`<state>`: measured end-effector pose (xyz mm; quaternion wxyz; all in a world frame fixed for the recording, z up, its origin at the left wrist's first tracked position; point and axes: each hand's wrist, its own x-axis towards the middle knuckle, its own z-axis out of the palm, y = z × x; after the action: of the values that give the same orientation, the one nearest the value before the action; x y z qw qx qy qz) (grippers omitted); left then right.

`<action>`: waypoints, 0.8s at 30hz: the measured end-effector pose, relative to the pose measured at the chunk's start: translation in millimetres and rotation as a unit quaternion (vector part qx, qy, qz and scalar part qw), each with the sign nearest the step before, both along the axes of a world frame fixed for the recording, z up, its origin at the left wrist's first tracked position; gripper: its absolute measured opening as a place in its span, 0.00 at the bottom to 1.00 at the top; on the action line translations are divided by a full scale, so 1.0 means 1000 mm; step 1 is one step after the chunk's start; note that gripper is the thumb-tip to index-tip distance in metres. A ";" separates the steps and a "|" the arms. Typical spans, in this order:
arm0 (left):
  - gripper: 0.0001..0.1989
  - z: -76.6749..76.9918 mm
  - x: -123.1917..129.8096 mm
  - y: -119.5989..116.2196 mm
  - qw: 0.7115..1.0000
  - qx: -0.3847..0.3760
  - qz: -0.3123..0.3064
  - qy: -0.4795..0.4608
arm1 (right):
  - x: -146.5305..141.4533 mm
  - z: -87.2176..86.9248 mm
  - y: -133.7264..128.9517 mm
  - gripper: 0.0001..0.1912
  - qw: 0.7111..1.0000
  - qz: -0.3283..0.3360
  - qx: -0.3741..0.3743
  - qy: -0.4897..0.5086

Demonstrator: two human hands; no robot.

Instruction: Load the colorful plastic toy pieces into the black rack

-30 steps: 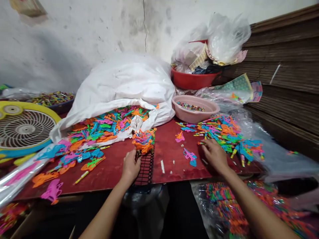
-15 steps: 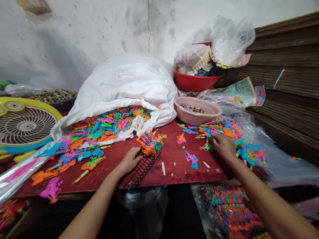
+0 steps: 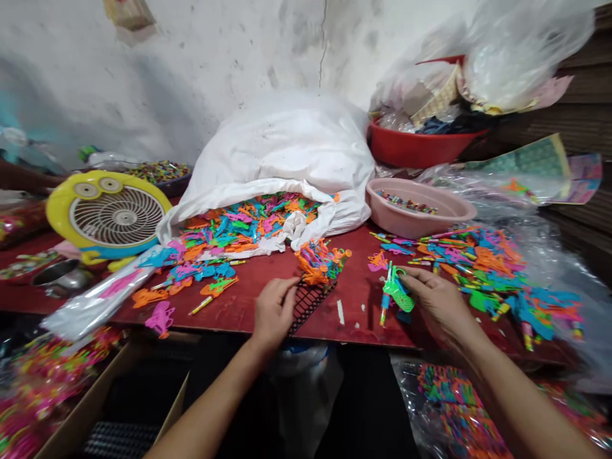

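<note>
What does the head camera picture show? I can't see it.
The right hand holds a small green and blue plastic toy over a red table. The left hand rests beside a black rack topped with colorful plastic toys.

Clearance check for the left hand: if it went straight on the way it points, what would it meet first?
The black plastic mesh strip, right at the fingertips of the left hand, possibly already touching; depth is unclear. The tangle of plastic toy pieces sits just beyond.
</note>
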<state>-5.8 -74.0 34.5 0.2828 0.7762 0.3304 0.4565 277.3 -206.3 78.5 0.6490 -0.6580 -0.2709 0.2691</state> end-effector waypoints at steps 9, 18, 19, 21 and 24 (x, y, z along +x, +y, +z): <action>0.07 -0.004 0.029 -0.077 0.977 -0.139 -0.157 -0.023 | -0.094 -0.007 0.003 0.22 0.992 0.124 0.017 -0.032; 0.02 -0.014 0.032 -0.078 0.994 -0.107 -0.010 -0.022 | -0.128 -0.027 -0.012 0.20 0.983 0.066 -0.034 -0.167; 0.02 -0.015 0.033 -0.079 0.997 -0.079 -0.010 0.000 | -0.133 -0.033 -0.012 0.20 0.980 0.076 -0.037 -0.178; 0.04 -0.018 0.035 -0.080 0.999 -0.035 -0.013 0.038 | -0.140 -0.043 -0.011 0.18 0.978 0.075 -0.026 -0.194; 0.05 -0.021 0.034 -0.081 0.998 -0.014 -0.024 0.056 | -0.142 -0.050 -0.008 0.17 0.977 0.069 -0.011 -0.202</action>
<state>28.6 -154.9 13.1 0.2854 0.8042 0.3332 0.4009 135.2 -214.4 28.2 0.5537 -0.6855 -0.4380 0.1778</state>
